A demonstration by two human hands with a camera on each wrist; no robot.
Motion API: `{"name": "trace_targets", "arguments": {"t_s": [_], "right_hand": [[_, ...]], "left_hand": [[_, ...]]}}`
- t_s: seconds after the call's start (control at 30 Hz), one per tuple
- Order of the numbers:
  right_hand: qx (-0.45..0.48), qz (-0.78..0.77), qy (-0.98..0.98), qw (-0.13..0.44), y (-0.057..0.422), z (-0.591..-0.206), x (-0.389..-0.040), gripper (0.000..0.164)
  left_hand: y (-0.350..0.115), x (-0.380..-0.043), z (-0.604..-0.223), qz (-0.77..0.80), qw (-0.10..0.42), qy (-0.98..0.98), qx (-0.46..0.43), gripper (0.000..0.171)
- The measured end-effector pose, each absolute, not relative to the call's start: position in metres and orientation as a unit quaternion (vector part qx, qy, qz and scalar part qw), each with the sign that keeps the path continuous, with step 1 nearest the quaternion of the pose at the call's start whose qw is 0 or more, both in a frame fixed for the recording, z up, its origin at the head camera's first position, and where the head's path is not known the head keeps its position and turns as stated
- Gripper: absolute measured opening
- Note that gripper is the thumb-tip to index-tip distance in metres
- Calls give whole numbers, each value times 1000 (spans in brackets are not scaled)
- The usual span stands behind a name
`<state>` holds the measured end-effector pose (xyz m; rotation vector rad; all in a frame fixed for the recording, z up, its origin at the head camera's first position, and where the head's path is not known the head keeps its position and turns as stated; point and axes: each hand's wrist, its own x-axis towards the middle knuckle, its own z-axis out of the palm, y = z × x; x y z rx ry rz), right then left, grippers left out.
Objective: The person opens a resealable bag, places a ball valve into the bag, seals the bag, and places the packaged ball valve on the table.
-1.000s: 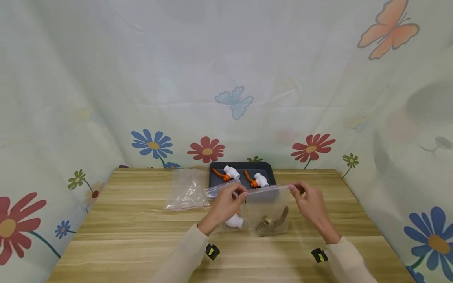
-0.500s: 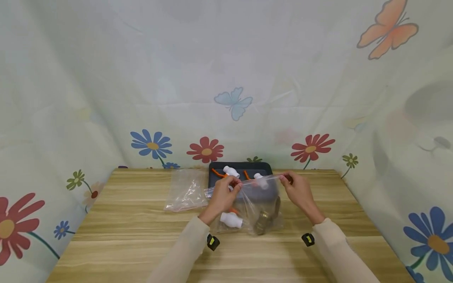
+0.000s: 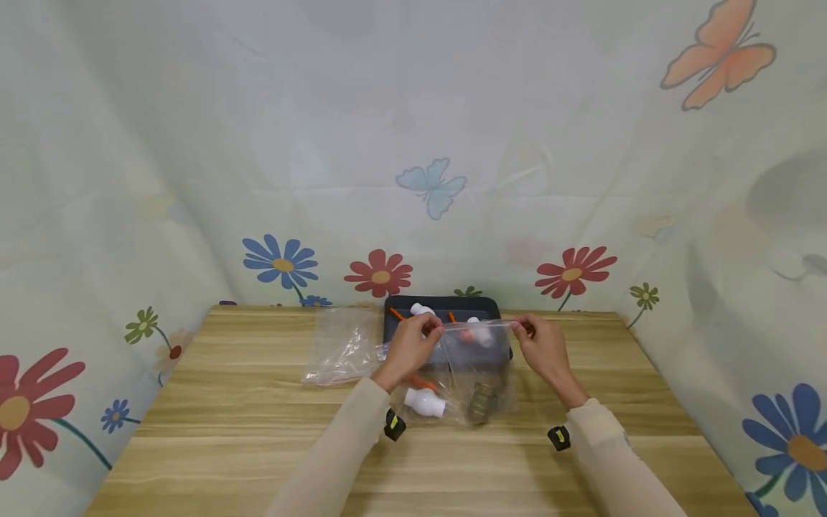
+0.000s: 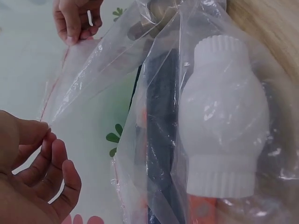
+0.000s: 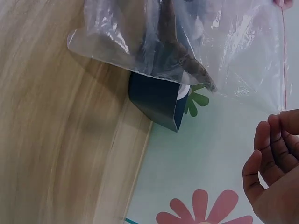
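In the head view, my left hand (image 3: 408, 350) pinches one top corner of a clear zip bag (image 3: 461, 362). My right hand (image 3: 544, 350) pinches the opposite corner, so the seal strip stretches between them. Low in the bag sits a brass-coloured valve (image 3: 481, 403); its dark handle (image 5: 187, 58) shows through the plastic in the right wrist view. Just left of it, on the table, lies a white ball valve (image 3: 424, 403) with an orange handle, inside another clear bag. The left wrist view shows that white valve large, under wrinkled plastic.
A black tray (image 3: 446, 299) stands at the table's back edge, behind the raised bag, with two white and orange valves in it. Flat clear bags (image 3: 342, 345) lie left of the tray on the wooden table (image 3: 245, 431). A flowered curtain (image 3: 310, 179) hangs behind.
Both hands have risen a little, and my right hand has shifted left towards the other. The bag with the brass valve has moved left and up, off the table's front area.
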<state>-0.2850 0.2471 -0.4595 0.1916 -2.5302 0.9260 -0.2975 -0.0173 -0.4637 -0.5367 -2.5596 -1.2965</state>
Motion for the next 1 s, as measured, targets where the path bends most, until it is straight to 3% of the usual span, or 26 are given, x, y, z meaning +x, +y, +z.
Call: {"name": "trace_targets", "arguments": {"t_s": [0.37,0.6,1.0], "right_hand": [[68,330,-914,226,247,-468,-287,14],[83,337,-912,219,243,-462,-288,18],[142,335,-888,280,231,-437,-275,40]], "left_hand": [[-18,-300,-465,-450,95,-874,-157,17],[-24,-295,-459,-465,132,-862,-152,29],[-47,-278,-445,-451,174,-856,-185,35]]}}
